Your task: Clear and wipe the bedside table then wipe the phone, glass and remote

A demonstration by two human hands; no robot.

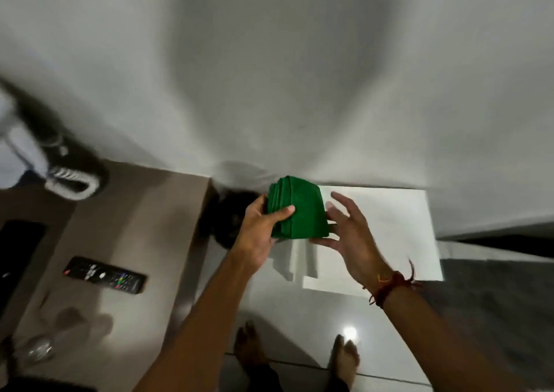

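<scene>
Your left hand [263, 226]: thumb across the front face, fingers wrapped behind, clamped on a folded green cloth [295, 211] held upright in the air. Your right hand [349, 232]: fingers spread and apart, palm turned toward the cloth's right edge, fingertips and thumb at or just touching it, not gripping; red thread bracelet [389, 286] at that wrist. Below the cloth: white bedside table [389, 226], pushed against the wall, its top bare where it shows, though part is hidden behind your hands. Left of it: brown surface [150, 226], probably the bed. On it, black remote [105, 274], lying flat, well apart from your hands. Near its lower left corner, a clear glass [40, 351], blurred. At the far left edge, a dark flat slab [18, 250]; phone or not, you cannot tell. Step in hand, by judgement: the table looks cleared, and the cloth is being readied for wiping. Next move calls for settling the cloth into one hand, pressing it flat to the table top, and sweeping across the whole surface to the edges; the remote, glass and phone wait for later.
</scene>
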